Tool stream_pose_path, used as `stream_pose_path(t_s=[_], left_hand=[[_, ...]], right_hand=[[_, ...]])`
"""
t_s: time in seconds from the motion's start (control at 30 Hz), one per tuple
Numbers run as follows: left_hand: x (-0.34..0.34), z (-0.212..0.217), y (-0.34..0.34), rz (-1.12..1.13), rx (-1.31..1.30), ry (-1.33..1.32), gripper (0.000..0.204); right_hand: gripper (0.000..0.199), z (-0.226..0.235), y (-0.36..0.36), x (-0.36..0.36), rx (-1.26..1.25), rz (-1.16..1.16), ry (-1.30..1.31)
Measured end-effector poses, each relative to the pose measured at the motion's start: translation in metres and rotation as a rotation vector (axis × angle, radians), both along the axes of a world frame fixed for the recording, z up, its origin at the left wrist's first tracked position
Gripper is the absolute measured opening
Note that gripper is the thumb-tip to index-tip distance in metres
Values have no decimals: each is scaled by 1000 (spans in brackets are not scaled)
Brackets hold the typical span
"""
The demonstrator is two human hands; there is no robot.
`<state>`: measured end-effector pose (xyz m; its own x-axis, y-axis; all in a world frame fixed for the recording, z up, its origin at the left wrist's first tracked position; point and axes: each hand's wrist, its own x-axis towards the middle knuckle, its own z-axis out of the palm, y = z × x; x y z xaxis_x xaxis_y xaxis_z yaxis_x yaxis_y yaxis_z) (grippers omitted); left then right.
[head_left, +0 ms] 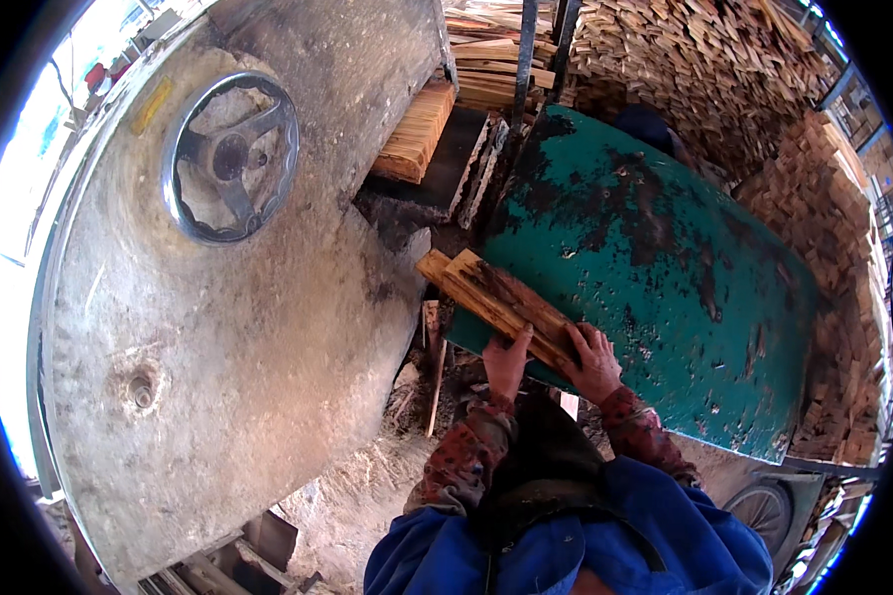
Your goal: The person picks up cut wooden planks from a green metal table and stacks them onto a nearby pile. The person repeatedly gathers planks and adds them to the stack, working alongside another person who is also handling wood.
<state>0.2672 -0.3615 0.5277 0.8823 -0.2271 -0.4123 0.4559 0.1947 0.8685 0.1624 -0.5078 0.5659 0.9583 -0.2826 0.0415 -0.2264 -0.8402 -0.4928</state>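
Observation:
Two short wooden boards, rough and brown-edged, lie side by side and slant across the near left corner of a green metal sheet table. My left hand grips the near edge of the boards, its thumb on top. At their right end my right hand is closed over the wood, fingers on the upper face. The far left ends of the boards stick out past the table's edge, toward the machine. Both palms and the undersides of the boards are hidden.
On the left stands a big dusty machine housing with a metal handwheel. A stack of thin boards rests beyond it. Piled wood pieces rise behind the table, where a dark blue rounded shape shows. Sawdust covers the floor.

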Motion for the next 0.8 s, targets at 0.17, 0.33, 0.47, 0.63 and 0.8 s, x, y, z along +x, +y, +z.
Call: stream_pose_path(t_s=[0.17,0.33,0.47,0.63,0.8], left_hand=[[1,-18,1,-12,-42,-94,41],[2,-7,-4,44,-62,-179,40],[0,-20,-5,99,-119,-182,39],[-3,-17,-9,129,-130,-261,37],[-4,-15,-9,157,-77,-296,38]], right_hand=[[69,-6,-2,0,-2,42,-8],[68,-5,-8,1,9,71,-40],[68,-7,-12,1,25,113,-77],[69,-8,-12,-1,10,98,-89],[69,-2,-15,-2,65,116,-48]])
